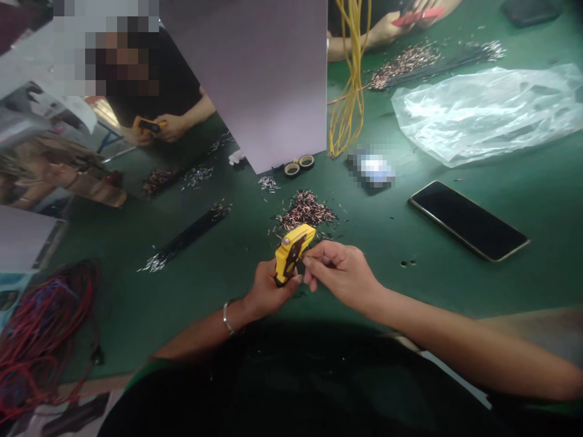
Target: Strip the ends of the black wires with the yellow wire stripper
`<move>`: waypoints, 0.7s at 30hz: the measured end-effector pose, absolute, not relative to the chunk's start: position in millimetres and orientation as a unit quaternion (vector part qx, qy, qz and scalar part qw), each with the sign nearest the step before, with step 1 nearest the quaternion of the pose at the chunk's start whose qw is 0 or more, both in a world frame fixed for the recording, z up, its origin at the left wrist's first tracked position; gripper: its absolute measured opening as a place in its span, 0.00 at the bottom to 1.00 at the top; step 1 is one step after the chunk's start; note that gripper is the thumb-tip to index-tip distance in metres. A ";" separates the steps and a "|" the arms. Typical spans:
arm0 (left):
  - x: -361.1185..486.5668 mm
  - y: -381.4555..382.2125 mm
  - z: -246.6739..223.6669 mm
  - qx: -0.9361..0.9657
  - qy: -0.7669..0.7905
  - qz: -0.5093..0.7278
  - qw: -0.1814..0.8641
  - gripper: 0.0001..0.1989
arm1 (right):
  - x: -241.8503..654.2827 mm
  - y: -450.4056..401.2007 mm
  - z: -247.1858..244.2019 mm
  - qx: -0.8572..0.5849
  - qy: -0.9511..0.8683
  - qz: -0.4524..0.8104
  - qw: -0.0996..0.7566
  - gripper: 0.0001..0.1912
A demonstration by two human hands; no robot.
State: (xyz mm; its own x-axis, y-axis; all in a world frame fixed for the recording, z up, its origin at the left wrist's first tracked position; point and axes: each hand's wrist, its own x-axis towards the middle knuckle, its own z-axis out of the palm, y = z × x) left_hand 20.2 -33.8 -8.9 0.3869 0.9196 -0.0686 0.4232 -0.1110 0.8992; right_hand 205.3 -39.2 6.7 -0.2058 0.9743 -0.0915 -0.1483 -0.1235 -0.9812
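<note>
My left hand, wearing a bracelet, is wrapped round a yellow and black hand tool that looks like a wire stripper. The tool points up and away from me. My right hand is closed in a pinch at the tool's right side. Whatever lies between its fingertips is too small to make out. Just beyond the tool is a pile of short copper-coloured and dark wire clippings. To the left lies a bundle of short black wires with bare silvery ends.
A black phone and a clear plastic bag lie to the right. Yellow cable hangs beside a pale panel. Two tape rolls sit below it. Red cables are heaped left. Co-workers' hands work across the green table.
</note>
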 end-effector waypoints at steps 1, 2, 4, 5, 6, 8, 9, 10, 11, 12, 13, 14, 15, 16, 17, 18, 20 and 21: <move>20.4 -33.2 -8.7 0.676 0.489 0.275 0.479 0.10 | 205.9 -38.4 7.4 -0.431 -0.478 0.614 0.457 0.05; 20.8 -32.2 -8.7 0.654 0.492 0.281 0.501 0.10 | 206.7 -37.5 8.1 -0.428 -0.477 0.617 0.456 0.05; 21.9 -29.2 -9.5 0.607 0.487 0.296 0.553 0.09 | 208.6 -35.1 8.9 -0.420 -0.470 0.629 0.456 0.06; 22.6 -27.5 -10.2 0.582 0.478 0.305 0.583 0.09 | 209.6 -33.8 8.8 -0.417 -0.463 0.634 0.457 0.06; 23.2 -25.9 -11.1 0.554 0.467 0.314 0.614 0.08 | 210.5 -32.5 8.3 -0.417 -0.454 0.639 0.460 0.06; 24.2 -23.3 -12.9 0.494 0.450 0.333 0.665 0.09 | 211.8 -30.0 6.6 -0.421 -0.436 0.643 0.467 0.06; 24.5 -22.5 -13.5 0.468 0.447 0.340 0.682 0.10 | 212.1 -28.9 5.7 -0.423 -0.430 0.645 0.470 0.06; 24.6 -22.0 -13.9 0.449 0.445 0.344 0.694 0.10 | 212.4 -28.0 4.7 -0.422 -0.425 0.647 0.471 0.06; 24.5 -21.7 -13.9 0.440 0.444 0.344 0.701 0.11 | 212.6 -27.1 3.9 -0.421 -0.422 0.650 0.472 0.06; 24.3 -21.6 -13.7 0.437 0.442 0.342 0.705 0.11 | 213.0 -26.3 3.2 -0.421 -0.421 0.651 0.471 0.07; 24.1 -21.7 -13.2 0.438 0.438 0.337 0.709 0.11 | 213.5 -25.5 2.6 -0.422 -0.420 0.652 0.470 0.07; 23.9 -21.9 -12.7 0.441 0.435 0.331 0.712 0.11 | 214.2 -24.8 2.0 -0.426 -0.420 0.651 0.468 0.07; 23.8 -22.3 -12.2 0.444 0.432 0.325 0.714 0.11 | 215.1 -24.0 1.2 -0.431 -0.421 0.649 0.465 0.07; 23.8 -22.9 -11.8 0.447 0.430 0.317 0.717 0.12 | 216.1 -23.1 0.1 -0.436 -0.423 0.646 0.463 0.07; 24.1 -23.6 -11.6 0.450 0.428 0.308 0.721 0.12 | 217.3 -22.2 -1.4 -0.443 -0.423 0.642 0.460 0.08; 24.5 -24.4 -11.5 0.452 0.426 0.299 0.725 0.12 | 218.5 -21.2 -3.2 -0.450 -0.423 0.640 0.458 0.08; 25.4 -25.8 -11.7 0.448 0.420 0.283 0.737 0.12 | 220.6 -18.8 -8.1 -0.464 -0.417 0.633 0.459 0.09; 25.7 -26.3 -12.0 0.441 0.415 0.280 0.745 0.12 | 221.4 -17.5 -10.8 -0.468 -0.416 0.630 0.460 0.09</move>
State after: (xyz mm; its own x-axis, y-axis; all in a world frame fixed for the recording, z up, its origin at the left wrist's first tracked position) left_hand 25.7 -26.3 -12.0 0.4990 0.7832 -0.3711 -0.0514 0.4542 0.8894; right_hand 221.4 -17.5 -10.8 -0.1398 0.9682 -0.2074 -0.1906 -0.2319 -0.9539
